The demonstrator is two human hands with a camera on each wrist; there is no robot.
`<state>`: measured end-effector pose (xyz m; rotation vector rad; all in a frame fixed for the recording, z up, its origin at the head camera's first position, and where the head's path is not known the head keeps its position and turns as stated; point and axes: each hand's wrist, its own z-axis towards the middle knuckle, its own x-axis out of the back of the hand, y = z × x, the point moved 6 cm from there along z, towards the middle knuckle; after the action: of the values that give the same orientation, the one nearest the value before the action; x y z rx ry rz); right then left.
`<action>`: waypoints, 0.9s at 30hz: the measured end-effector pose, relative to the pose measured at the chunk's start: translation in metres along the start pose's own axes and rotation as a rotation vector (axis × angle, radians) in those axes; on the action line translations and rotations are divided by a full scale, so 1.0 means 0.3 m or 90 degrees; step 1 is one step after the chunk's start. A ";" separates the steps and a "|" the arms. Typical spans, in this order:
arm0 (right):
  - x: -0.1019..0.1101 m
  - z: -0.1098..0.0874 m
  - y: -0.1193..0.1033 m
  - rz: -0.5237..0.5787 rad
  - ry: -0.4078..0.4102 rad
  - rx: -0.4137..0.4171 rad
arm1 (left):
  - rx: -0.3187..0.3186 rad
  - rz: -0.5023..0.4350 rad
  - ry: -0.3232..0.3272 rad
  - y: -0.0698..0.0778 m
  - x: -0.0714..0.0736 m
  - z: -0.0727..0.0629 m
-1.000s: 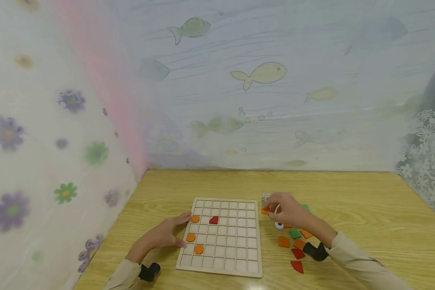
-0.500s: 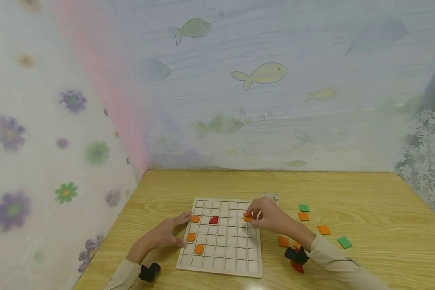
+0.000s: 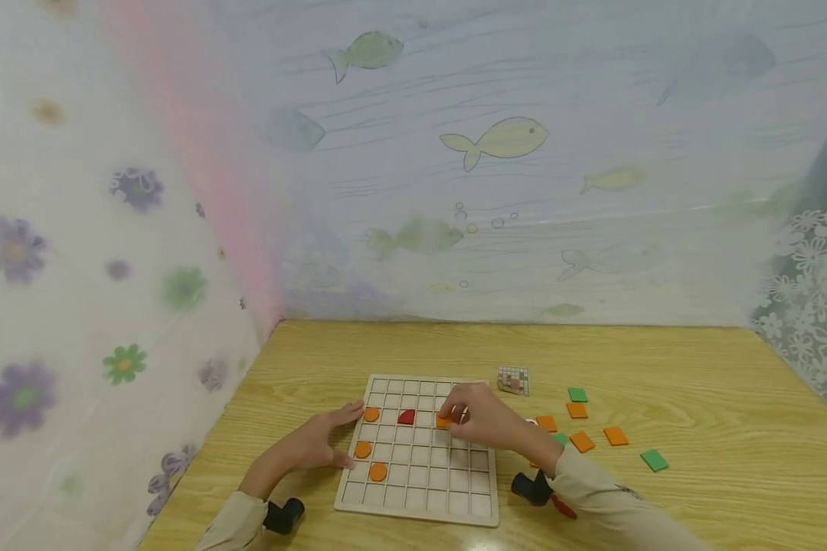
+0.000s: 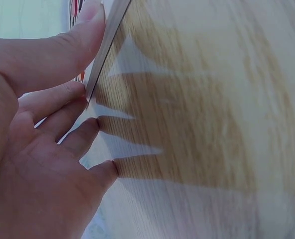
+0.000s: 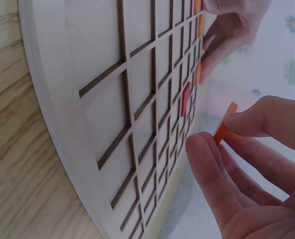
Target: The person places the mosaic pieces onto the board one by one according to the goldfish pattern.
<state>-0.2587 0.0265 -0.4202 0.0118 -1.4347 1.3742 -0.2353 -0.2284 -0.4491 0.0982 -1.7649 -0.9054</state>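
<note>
My right hand (image 3: 484, 417) pinches an orange square tile (image 5: 226, 123) between thumb and fingertips, over the upper right part of a wooden grid board (image 3: 419, 478). In the right wrist view the tile is tilted and above the grid. My left hand (image 3: 308, 444) rests at the board's left edge, fingers spread and thumb touching the rim (image 4: 107, 47). Three orange discs lie in cells on the left side: an upper disc (image 3: 371, 414), a middle disc (image 3: 362, 449) and a lower disc (image 3: 378, 471). A red quarter-circle piece (image 3: 406, 417) lies in another cell.
Right of the board lie loose orange tiles (image 3: 616, 436) and green tiles (image 3: 655, 460), with a red piece (image 3: 563, 506) partly behind the right wrist's black mount (image 3: 532, 488). A small printed grid card (image 3: 514, 380) lies by the board's upper right corner. Patterned sheets hang around the table.
My right hand has carried the orange square tile leftward from the loose pieces onto the board's area, uncovering the printed card and several tiles. The left hand has stayed in place.
</note>
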 end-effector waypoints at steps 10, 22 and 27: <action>-0.078 0.060 -0.002 0.010 -0.013 -0.019 | 0.005 -0.012 -0.004 -0.007 -0.002 -0.004; -0.154 0.124 -0.039 -0.048 -0.016 0.006 | 0.009 -0.009 -0.002 -0.004 -0.002 0.004; -0.189 0.146 -0.053 -0.127 -0.022 0.039 | 0.012 -0.002 0.005 -0.008 -0.001 0.004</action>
<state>-0.2542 -0.0451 -0.4353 0.2135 -1.3805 1.2580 -0.2371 -0.2293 -0.4509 0.1175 -1.7672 -0.8897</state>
